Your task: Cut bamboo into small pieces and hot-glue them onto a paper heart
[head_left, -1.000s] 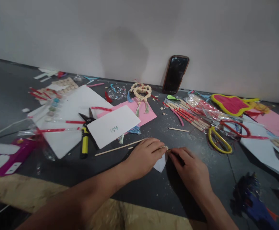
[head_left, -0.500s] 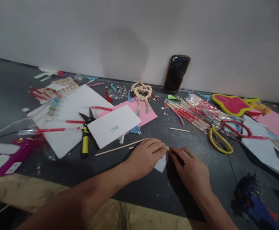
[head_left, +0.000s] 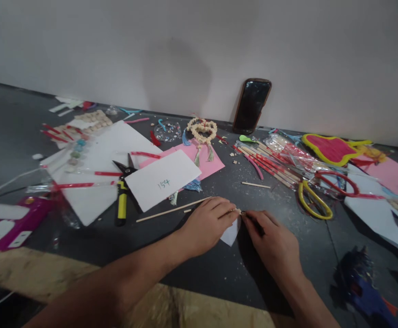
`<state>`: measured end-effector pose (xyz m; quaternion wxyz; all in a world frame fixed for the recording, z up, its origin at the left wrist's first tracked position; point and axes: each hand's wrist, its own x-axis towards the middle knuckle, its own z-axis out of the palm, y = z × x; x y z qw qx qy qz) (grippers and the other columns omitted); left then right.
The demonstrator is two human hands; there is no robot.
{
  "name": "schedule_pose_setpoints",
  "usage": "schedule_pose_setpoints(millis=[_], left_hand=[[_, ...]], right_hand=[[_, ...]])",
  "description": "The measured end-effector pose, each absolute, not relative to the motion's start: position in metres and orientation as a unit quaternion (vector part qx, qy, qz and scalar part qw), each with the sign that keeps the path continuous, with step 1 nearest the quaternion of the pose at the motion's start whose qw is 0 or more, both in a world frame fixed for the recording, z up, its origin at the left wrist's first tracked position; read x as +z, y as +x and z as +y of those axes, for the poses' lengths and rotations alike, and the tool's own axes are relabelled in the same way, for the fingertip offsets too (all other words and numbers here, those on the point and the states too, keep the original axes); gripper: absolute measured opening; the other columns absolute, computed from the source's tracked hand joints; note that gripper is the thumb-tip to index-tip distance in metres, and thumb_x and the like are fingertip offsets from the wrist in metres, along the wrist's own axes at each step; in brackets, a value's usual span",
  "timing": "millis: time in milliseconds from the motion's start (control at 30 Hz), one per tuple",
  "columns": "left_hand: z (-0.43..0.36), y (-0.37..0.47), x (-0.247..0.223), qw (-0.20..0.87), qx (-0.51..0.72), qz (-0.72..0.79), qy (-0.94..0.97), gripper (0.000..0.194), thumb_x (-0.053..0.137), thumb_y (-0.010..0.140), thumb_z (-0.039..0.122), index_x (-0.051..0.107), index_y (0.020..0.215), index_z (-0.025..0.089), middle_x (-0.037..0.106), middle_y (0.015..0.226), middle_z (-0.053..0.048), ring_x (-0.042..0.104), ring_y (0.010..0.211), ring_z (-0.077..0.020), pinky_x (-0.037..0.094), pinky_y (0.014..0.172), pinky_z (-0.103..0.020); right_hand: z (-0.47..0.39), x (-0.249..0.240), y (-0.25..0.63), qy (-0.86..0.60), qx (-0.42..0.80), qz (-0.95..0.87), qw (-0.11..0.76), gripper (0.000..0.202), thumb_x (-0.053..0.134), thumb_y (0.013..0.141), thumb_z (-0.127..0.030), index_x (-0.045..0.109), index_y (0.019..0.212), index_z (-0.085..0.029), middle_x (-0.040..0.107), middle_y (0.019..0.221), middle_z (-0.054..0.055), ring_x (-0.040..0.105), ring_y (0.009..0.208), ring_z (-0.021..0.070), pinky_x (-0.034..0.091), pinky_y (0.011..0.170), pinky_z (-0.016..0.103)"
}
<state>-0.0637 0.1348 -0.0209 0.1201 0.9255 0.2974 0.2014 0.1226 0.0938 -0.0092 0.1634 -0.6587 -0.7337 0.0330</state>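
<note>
My left hand (head_left: 207, 225) and my right hand (head_left: 274, 243) meet near the middle of the dark table (head_left: 219, 269), fingertips pinched together on a tiny pale piece (head_left: 239, 211). What exactly the piece is stays too small to tell. A small white paper scrap (head_left: 230, 234) lies under and between the hands. A thin wooden stick (head_left: 171, 210) lies just left of my left hand. Each hand's fingers are closed around the little piece.
Black-and-yellow snips (head_left: 121, 191), a white card marked 154 (head_left: 162, 180), pink paper (head_left: 205, 161) and a bead ornament (head_left: 202, 130) lie behind left. A phone (head_left: 251, 105) leans on the wall. Stick packets (head_left: 270, 159), yellow scissors (head_left: 313, 200) and a blue glue gun (head_left: 359, 278) lie right.
</note>
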Motion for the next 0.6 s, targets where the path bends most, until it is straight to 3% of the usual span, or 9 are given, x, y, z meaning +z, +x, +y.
schedule_pose_setpoints(millis=[600], left_hand=[[0.1337, -0.0641, -0.0210, 0.121, 0.201, 0.297, 0.925, 0.033, 0.043, 0.089, 0.014, 0.052, 0.120, 0.012, 0.058, 0.117, -0.009, 0.047, 0.111, -0.0221, 0.040, 0.098, -0.040]], right_hand=[[0.0933, -0.0114, 0.1236, -0.654, 0.028, -0.739, 0.159, 0.026, 0.043, 0.090, -0.033, 0.067, 0.098, -0.025, 0.069, 0.088, 0.000, 0.064, 0.071, 0.0135, 0.042, 0.057, 0.024]])
